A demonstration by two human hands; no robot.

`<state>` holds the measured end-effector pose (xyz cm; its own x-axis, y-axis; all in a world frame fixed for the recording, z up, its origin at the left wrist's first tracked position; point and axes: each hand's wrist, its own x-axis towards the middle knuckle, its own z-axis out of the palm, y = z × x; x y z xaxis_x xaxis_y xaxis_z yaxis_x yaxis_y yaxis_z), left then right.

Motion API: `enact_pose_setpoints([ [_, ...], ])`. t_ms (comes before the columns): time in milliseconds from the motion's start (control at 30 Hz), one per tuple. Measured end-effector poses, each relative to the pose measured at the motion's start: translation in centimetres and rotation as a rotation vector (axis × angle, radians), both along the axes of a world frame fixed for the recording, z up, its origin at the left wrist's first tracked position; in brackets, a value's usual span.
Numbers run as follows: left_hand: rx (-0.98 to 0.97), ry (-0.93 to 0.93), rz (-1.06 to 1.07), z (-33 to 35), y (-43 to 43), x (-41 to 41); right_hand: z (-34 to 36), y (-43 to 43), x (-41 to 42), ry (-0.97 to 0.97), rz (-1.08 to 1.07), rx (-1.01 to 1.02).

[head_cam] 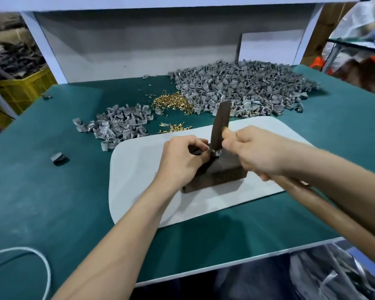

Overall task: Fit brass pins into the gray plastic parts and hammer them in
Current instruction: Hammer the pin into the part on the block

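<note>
My left hand (181, 158) pinches a small gray plastic part (214, 152) on top of a dark block (221, 172) that sits on a white mat (138, 180). My right hand (260, 152) grips the wooden handle of a hammer (220, 124). The hammer's dark head stands upright, its lower end touching the part. A big heap of gray plastic parts (242, 87) lies at the back right. A smaller heap (121, 124) lies at the left. Brass pins (173, 101) are piled between the heaps, with a few more pins (173, 127) near the mat.
The green table (52, 202) carries a single stray gray part (58, 158) at the left. A white cable (41, 263) curls at the near left corner. A white backboard (138, 50) closes the rear. A yellow crate (24, 87) stands beyond the left edge.
</note>
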<state>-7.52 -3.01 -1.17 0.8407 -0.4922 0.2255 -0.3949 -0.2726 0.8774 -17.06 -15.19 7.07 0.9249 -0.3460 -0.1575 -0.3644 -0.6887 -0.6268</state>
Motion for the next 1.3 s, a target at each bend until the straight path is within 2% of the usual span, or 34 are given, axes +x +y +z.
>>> enact_pose_setpoints([
  [133, -0.012, 0.003, 0.002, -0.1, 0.0, 0.2, 0.4, -0.3, 0.3, -0.072, 0.01, 0.001],
  [233, 0.007, -0.008, 0.002, -0.1, 0.1, 0.1, 0.1, -0.2, 0.1, -0.002, 0.015, 0.039],
  [400, -0.025, 0.019, 0.012, -0.1, -0.1, 0.0, 1.8, -1.7, -0.3, -0.239, -0.104, 0.387],
  [533, -0.047, 0.059, 0.011, 0.0, -0.1, -0.2, 0.7, -2.5, -0.6, -0.191, -0.131, 0.563],
  [967, -0.034, 0.067, 0.02, 0.0, -0.2, -0.3, -1.1, -2.7, -1.1, -0.103, -0.012, 0.486],
  [1033, -0.031, 0.032, 0.022, 0.1, -0.2, -0.4, -1.5, -2.4, -0.8, -0.1, -0.006, 0.461],
  [1167, 0.029, -0.149, 0.093, 0.3, 0.0, -0.8, -2.1, -2.3, -0.4, -0.083, -0.03, 0.451],
  [1300, -0.014, -0.209, 0.101, 0.5, 0.1, -0.9, -2.4, -2.3, 0.0, -0.059, -0.051, 0.463],
])
